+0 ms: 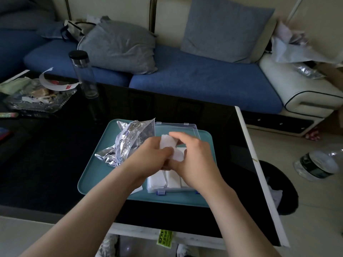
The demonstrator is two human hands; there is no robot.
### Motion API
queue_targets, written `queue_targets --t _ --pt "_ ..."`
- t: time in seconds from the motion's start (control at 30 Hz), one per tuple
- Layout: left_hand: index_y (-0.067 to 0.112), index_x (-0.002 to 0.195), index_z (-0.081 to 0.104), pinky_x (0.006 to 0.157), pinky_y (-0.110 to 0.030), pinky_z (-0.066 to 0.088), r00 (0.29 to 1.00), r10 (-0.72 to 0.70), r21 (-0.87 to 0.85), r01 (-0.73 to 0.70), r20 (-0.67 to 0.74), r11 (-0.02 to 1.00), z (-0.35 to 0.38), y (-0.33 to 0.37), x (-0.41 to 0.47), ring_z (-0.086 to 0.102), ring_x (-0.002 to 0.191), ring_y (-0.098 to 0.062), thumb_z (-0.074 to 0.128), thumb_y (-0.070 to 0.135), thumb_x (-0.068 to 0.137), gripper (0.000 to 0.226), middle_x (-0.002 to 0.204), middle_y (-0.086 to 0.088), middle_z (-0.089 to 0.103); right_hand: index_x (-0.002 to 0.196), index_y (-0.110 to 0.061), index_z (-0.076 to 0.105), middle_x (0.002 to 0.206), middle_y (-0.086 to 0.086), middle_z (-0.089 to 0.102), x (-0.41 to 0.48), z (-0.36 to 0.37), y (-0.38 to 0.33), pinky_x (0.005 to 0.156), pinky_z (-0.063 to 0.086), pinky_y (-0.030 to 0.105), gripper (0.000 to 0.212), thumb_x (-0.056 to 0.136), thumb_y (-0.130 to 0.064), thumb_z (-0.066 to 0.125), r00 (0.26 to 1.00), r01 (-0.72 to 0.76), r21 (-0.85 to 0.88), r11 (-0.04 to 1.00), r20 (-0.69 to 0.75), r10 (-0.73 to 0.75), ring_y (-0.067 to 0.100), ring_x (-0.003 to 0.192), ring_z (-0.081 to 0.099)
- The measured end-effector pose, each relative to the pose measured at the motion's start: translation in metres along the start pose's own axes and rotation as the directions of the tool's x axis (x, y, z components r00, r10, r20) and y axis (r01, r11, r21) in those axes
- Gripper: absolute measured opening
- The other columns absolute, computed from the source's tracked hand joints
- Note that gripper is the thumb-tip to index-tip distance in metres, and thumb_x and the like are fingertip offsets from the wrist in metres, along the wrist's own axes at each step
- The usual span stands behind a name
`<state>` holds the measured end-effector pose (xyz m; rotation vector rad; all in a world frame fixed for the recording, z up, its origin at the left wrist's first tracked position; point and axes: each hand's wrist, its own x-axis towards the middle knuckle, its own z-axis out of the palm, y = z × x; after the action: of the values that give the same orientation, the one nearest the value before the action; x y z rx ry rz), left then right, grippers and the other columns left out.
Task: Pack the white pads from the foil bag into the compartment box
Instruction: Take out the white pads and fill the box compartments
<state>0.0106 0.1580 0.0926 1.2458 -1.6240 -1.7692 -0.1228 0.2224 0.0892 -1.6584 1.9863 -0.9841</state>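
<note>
White pads [169,148] are bunched between both your hands, just above the compartment box [154,190] on the teal tray [92,179]. Your left hand [152,156] pinches the bundle and your right hand [194,154] curls over it. Judged step: squaring a batch before seating it. Next, lower it into a free cell behind the filled near row. Your hands hide the far cells. Whether the foil bag [126,143] holds more cannot be told.

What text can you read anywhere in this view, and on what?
No text reads clearly.
Foil bag: blue print, too crumpled and blurred.
Yellow-green sticker on the table's near edge: black characters, too blurred.
Floor bottle: dark label, too small.
White pads: no print visible.
</note>
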Motion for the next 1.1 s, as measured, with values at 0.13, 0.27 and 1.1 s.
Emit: queue_targets --t 0.13,0.27,1.1 --pt "0.003 0.118 0.068 0.083 -0.040 0.066 1.000 -0.024 -0.110 0.023 -0.013 0.994 -0.003 0.000 0.001 0.073 0.085 -0.024 0.050 0.004 0.106 0.022 0.110 -0.021 0.077 0.136 -0.035 0.068 0.101 -0.014 0.073 0.000 -0.003 0.000 0.068 0.052 0.010 0.069 0.073 -0.039 0.096 0.996 -0.072 0.043 0.996 -0.058 0.075 -0.002 0.076 0.065" --pt "0.004 0.120 0.066 0.081 -0.037 0.065 0.998 -0.034 -0.158 0.027 -0.044 0.987 -0.005 0.001 0.002 0.075 0.088 -0.025 0.049 0.007 0.107 0.021 0.111 -0.021 0.077 0.110 -0.035 0.079 0.076 -0.025 0.067 0.001 -0.008 0.001 0.065 0.051 0.012 0.031 0.081 -0.033 0.092 0.993 -0.066 0.124 0.990 -0.090 0.078 -0.007 0.073 0.066" --pt "0.005 0.124 0.061 0.078 -0.038 0.064 0.989 -0.074 -0.260 0.039 -0.126 0.965 -0.001 0.004 0.000 0.076 0.087 -0.024 0.037 0.014 0.113 0.028 0.109 -0.014 0.076 0.106 -0.013 0.066 0.085 0.007 0.063 0.005 -0.010 -0.024 0.064 0.046 0.036 0.027 0.090 -0.003 0.048 0.794 -0.430 0.849 0.308 0.192 0.577 0.015 0.060 0.051"
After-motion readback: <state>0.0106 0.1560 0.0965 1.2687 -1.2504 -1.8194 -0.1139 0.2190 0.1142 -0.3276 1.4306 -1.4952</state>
